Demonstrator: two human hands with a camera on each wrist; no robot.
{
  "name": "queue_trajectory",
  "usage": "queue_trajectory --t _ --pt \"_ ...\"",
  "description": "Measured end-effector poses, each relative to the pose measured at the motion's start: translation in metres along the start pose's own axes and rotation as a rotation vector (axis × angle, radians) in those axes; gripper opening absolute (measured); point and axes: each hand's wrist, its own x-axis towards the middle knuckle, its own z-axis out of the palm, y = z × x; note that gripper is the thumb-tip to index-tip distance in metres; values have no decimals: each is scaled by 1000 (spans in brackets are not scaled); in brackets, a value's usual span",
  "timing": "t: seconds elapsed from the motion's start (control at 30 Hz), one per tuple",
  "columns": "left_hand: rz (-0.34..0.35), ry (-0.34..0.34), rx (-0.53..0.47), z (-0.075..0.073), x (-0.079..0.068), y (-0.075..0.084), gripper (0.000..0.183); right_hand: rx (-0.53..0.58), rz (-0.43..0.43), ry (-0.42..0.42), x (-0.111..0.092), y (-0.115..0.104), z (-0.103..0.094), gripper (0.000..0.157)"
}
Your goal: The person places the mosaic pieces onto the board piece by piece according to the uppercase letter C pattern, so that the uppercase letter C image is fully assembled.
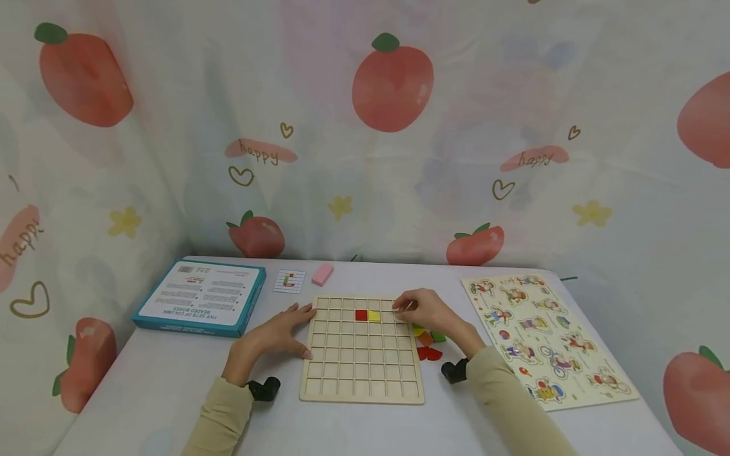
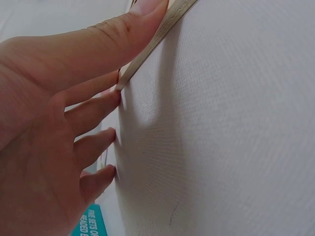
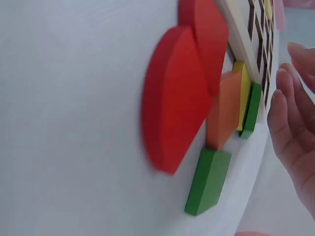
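Now I see the wooden grid board (image 1: 362,354) lying flat in the middle of the white table (image 1: 142,392), with a red square (image 1: 361,315) and a yellow square (image 1: 374,315) side by side in its second row. My left hand (image 1: 275,335) rests open against the board's left edge, fingers straight, holding nothing. My right hand (image 1: 429,311) is at the upper right corner with curled fingers — if it pinches a piece I cannot tell — and loose coloured pieces (image 1: 428,345) lie just beside the board's right edge.

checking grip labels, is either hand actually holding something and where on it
Nothing is clearly held. The left hand rests with straight fingers against the left edge of the wooden grid board; the right hand touches its top right corner.
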Motion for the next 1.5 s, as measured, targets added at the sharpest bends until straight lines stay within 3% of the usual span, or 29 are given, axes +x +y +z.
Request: queue_trajectory --t 0.23,0.47,0.77,1.03,1.5 --pt "4 0 2 0 -1 1 96 -32 -26 15 -14 10 -7 11" --pt "5 7 22 -5 -1 -1 95 -40 15 3 -22 15 -14 6" --pt "15 1 8 -5 0 -4 95 -10 -4 -89 -30 22 -18 10" --pt "9 -1 1 -3 0 -3 95 -40 -7 -32 -31 27 -16 15" --pt "18 -1 17 1 3 -5 95 -80 14 -44 -29 29 -12 17"
